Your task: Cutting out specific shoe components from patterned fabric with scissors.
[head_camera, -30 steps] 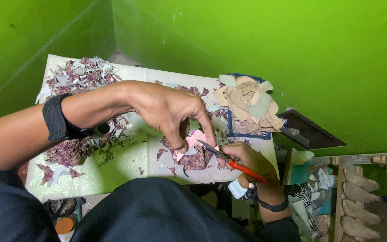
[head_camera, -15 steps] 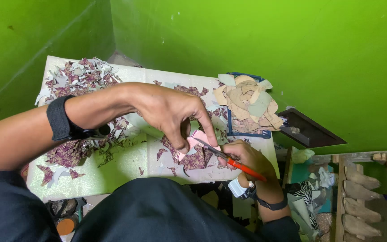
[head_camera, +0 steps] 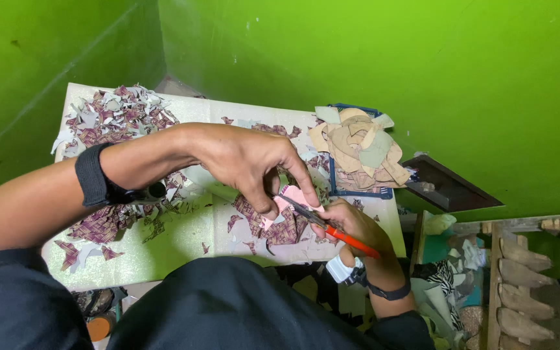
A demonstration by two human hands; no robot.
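Frankly, a good deal here is masked from me. My left hand (head_camera: 254, 165) arches over the pink piece (head_camera: 291, 198), pinching it between thumb and fingertips, so most of that piece lies under the fingers and its outline is hard to read. My right hand (head_camera: 351, 223) is closed around the orange-handled scissors (head_camera: 328, 227); the blades reach into the pink piece, though I cannot tell how far they are parted. The work sits just above the pale table (head_camera: 170, 246), near its front edge, between my two hands.

My dark lap hides the table's near edge, and the bottle (head_camera: 338, 269) with a white cap below my right wrist is mostly covered. Patterned maroon scraps (head_camera: 115, 116) heap in the far left corner and trail under my left forearm. At the far right corner a stack of tan and grey cut shapes (head_camera: 358, 146) rests on a blue-edged tray (head_camera: 358, 192), only its rim showing. A dark flat board (head_camera: 448, 185) leans beside it. Wooden racks (head_camera: 526, 279) are cut off at the right edge.
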